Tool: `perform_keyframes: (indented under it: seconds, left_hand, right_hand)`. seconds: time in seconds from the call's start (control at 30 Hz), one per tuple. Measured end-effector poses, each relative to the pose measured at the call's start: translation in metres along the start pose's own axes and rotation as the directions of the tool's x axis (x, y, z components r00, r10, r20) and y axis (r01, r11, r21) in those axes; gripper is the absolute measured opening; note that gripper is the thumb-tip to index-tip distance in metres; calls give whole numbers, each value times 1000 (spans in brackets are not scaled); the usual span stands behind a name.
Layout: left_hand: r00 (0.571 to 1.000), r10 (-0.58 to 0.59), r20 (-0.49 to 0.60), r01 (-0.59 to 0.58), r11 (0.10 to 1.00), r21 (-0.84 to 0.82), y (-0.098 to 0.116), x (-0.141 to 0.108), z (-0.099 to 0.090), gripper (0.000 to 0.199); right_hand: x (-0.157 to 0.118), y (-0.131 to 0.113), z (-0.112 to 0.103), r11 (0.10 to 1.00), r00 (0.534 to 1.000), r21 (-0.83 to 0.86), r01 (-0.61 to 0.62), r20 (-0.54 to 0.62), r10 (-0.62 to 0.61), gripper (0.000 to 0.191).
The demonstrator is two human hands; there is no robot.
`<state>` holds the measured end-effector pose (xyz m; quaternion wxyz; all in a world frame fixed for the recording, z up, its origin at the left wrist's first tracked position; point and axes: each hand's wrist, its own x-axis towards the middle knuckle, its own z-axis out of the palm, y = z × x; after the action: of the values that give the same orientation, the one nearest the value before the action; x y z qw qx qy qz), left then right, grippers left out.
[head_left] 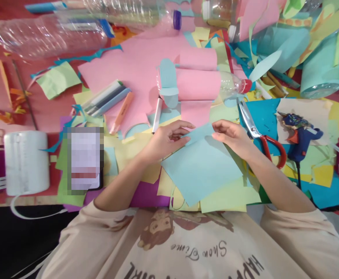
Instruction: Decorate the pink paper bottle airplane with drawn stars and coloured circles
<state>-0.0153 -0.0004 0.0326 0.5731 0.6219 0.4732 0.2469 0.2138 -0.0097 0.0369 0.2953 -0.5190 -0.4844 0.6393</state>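
Note:
A light blue sheet of paper (202, 166) lies turned cornerwise in front of me, its far edge raised or folded into a narrow band; I cannot tell whether that band is a separate strip. My left hand (172, 137) pinches the band's left end between thumb and curled fingers. At its right end, my right hand (229, 135) has the edge between thumb and fingertips. Just beyond my hands lies a plastic bottle wrapped in pink paper (198, 84), with a red cap and rounded light blue pieces at its base. Red-handled scissors (258, 133) rest beside my right forearm.
A blue glue gun (301, 143) lies at right on paper scraps. Left of me are a phone (85, 159), a white box-shaped device with a cable (27, 162) and several markers (108, 99). Clear bottles (50, 35) lie at the far left; a blue-wrapped bottle (322, 69) is far right.

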Motion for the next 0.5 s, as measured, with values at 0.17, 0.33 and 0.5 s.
perform_keyframes:
  seconds: [0.17, 0.33, 0.5]
  left_hand:
    - [999, 41, 10, -41, 998, 44, -4, 0, 1, 33]
    - [998, 64, -8, -63, 994, 89, -6, 2, 1, 33]
    - [997, 69, -22, -66, 991, 112, -6, 2, 1, 33]
  right_hand:
    - [0, 3, 3, 990, 993, -126, 68, -88, -79, 29]
    - [-2, 3, 3, 992, 996, -118, 51, -70, -60, 33]
    - [-3, 1, 2, 989, 996, -140, 49, -68, -59, 31]
